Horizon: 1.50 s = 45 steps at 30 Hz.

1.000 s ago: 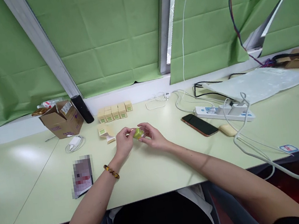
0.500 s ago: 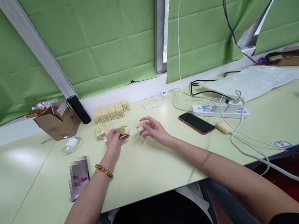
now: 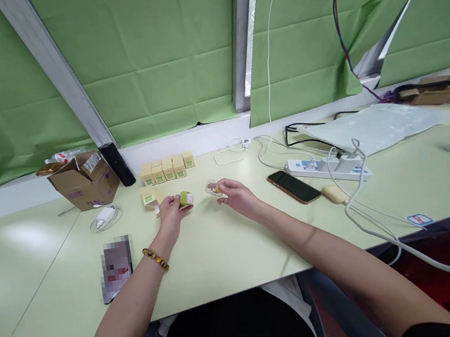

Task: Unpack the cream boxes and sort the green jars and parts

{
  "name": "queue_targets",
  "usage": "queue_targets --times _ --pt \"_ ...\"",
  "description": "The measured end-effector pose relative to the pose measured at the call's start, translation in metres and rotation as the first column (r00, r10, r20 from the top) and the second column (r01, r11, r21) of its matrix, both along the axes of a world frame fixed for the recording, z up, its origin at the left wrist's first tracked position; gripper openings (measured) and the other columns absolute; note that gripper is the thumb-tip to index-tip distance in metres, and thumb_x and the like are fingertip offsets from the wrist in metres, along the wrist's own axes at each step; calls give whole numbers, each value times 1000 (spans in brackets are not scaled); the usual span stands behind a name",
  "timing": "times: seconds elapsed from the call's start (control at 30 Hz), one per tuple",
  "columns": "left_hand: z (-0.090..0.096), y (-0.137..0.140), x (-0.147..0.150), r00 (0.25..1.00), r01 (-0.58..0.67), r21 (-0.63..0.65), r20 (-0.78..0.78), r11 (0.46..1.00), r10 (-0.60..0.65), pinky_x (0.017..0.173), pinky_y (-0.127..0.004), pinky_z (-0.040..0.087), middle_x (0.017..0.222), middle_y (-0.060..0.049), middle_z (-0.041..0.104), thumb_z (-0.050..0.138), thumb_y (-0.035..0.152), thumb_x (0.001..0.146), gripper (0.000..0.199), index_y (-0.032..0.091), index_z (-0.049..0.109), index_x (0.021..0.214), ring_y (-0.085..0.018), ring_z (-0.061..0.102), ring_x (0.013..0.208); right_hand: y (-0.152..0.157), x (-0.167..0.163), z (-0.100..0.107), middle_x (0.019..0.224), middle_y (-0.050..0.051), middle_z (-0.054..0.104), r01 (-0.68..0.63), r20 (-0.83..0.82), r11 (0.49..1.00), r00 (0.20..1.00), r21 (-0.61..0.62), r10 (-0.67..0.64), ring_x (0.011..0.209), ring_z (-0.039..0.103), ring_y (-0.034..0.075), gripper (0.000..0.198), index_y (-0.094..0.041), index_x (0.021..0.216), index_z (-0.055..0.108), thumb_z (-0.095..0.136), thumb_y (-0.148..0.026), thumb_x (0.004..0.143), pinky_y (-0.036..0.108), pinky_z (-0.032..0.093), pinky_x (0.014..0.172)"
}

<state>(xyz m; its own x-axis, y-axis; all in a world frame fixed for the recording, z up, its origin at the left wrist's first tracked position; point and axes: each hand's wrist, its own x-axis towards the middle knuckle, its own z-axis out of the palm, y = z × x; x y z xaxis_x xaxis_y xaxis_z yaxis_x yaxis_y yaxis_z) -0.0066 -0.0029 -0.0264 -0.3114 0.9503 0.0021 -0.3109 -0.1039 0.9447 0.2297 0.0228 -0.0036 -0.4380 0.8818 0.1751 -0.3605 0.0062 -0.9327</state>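
A second earlier both hands had been pressed together over one small green thing near the middle of the table; now they had come apart. The left hand (image 3: 171,212) kept the small green-and-white cylinder (image 3: 186,198), its grip closed round it with the fingertips, just above the pale green table (image 3: 221,253) and close beside the opened small cream carton (image 3: 150,197). The right hand (image 3: 235,196) had drawn away toward the table's right side with the little clear plastic cap (image 3: 213,187) pinched narrow between thumb and fingers (a yellow speck showed there, too small to make out). So the one piece had become two, one in each hand. Behind them, toward the table's far edge, stood the row of small cream boxes (image 3: 168,169), untouched.
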Motion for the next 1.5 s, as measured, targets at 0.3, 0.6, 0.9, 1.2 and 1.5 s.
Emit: queue_targets --times 0.3,0.6,0.9,1.2,1.5 --pt "-5 3 -2 1000 -14 5 -13 1000 14 83 -45 67 87 -6 73 77 35 89 28 17 55 84 -18 74 82 5 3 0 61 -4 57 211 190 974 956 78 -222 48 28 6 47 -19 99 83 84 -58 74 24 25 44" --pt "-3 1 -1 999 -26 5 -36 1000 26 82 -44 66 90 -7 73 76 35 90 27 17 56 86 -18 74 82 -6 4 -9 110 12 75 277 70 791 925 545 -372 94 75 29 29 -25 103 77 77 -49 86 47 65 75" --pt "-2 1 0 999 -46 16 -27 999 47 83 -44 67 85 -5 71 76 31 90 26 16 56 84 -18 73 81 -7 13 -16 114 12 78 65 40 181 851 981 -523 102 77 28 15 -28 105 75 63 -28 97 50 69 81" --pt "-2 1 0 999 -46 8 -27 999 46 80 -42 67 87 -6 72 75 31 91 26 16 55 84 -18 73 80 -12 -5 -3 94 6 72 189 -139 913 979 361 -148 91 74 23 22 -26 99 66 62 -48 99 38 66 64" --pt "2 -3 2 999 -38 -9 -24 999 38 82 -41 66 88 -6 73 72 27 93 22 16 56 84 -17 74 82 16 7 -6 104 4 73 -34 -294 995 956 -92 5 108 73 26 30 -26 90 56 76 -47 86 46 64 85"
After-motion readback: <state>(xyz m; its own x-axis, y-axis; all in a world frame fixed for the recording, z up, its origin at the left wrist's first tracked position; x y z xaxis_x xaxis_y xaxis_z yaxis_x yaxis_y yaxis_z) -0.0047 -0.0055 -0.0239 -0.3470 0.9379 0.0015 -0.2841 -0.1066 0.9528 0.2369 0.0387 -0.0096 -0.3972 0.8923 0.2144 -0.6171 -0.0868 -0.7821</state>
